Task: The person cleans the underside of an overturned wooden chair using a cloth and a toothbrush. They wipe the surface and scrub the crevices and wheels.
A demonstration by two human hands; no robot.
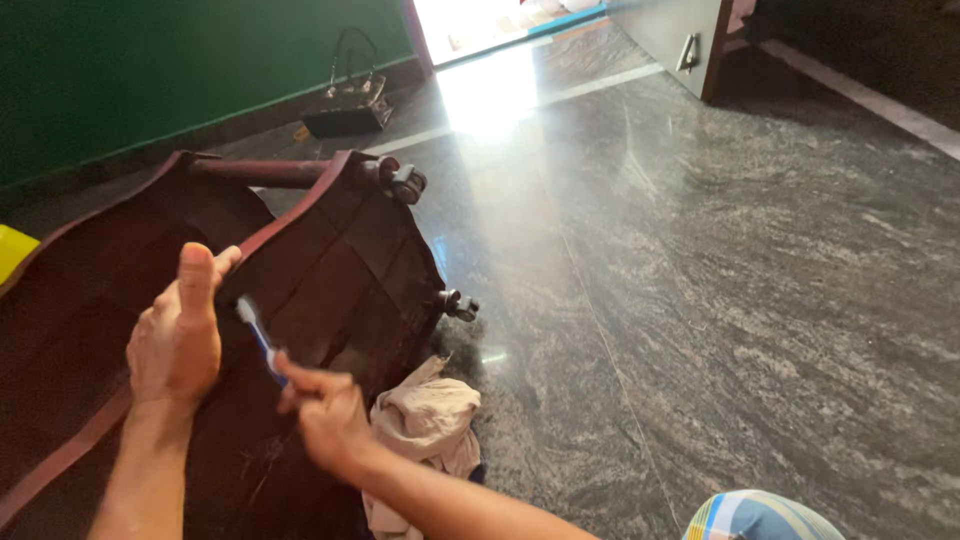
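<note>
— Down on the stone floor (720, 300), what are you holding?

— My left hand (178, 335) presses on the red-brown rim of the dark tipped-over chair (330, 270). Its fingers lie together, thumb up. My right hand (325, 410) pinches a small blue and white brush (256, 335). The brush head touches the dark underside, just beside my left hand.

— What could go wrong?

— I think the chair could roll. It has little wheels (408, 182) on its legs, and the floor looks smooth and shiny. If my left hand lets go, it may slide away. The brush is thin, so it may slip out of my pinch if I push hard.

— Anything else close by?

— A crumpled beige cloth (425, 425) lies on the floor, touching the chair, near my right arm.

— Any boxes or signs?

— No signs that I can see. A dark bag with handles (350, 105) sits far off by the green wall (180, 70). Something yellow (14, 250) peeks in at the left edge; I cannot tell what.
</note>
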